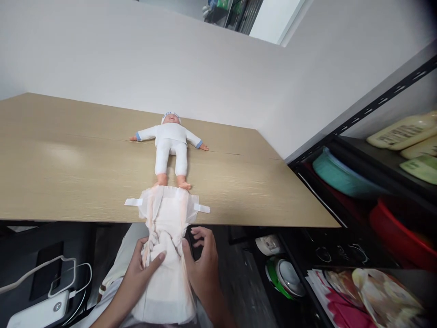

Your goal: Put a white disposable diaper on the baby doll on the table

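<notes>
In the head view, one white diaper (166,255) lay unfolded, its top half with two tape tabs on the wooden table (68,173), its lower half hanging over the near edge between both hands. The left hand (138,269) gripped its left side, thumb pressed across the crumpled middle; the right hand (204,262) held its right edge, fingers loosely curled. Just beyond the fingertips, past the diaper's top edge, one baby doll (170,148) in white lay on its back, feet touching the diaper. Left of the left hand sat one power bank (39,314) with a white cable. Right of the right hand stood a black shelf (358,118) holding bowls and packets.
</notes>
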`<state>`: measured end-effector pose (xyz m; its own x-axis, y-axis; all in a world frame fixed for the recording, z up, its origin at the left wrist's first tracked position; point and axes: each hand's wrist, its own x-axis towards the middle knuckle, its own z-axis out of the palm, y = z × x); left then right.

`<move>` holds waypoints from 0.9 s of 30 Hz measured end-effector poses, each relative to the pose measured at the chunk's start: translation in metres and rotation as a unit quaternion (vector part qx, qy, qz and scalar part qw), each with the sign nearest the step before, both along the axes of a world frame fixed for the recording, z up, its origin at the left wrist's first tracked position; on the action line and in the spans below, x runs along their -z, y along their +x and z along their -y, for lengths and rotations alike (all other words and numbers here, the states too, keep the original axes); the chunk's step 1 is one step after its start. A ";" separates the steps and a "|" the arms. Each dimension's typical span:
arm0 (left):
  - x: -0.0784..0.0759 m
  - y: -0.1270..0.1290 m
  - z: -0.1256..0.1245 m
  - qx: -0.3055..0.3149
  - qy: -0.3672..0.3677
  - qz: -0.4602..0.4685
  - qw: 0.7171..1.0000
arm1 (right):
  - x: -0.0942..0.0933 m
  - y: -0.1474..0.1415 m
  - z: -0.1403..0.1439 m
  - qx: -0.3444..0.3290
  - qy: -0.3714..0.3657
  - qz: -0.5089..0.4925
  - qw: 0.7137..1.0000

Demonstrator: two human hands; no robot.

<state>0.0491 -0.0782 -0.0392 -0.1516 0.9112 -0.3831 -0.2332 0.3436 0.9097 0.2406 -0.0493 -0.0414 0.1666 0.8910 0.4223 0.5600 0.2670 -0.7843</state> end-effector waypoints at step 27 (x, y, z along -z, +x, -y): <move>-0.072 -0.054 -0.320 0.432 0.493 -0.601 0.458 | -0.020 -0.035 -0.124 -0.284 -0.041 0.245 0.926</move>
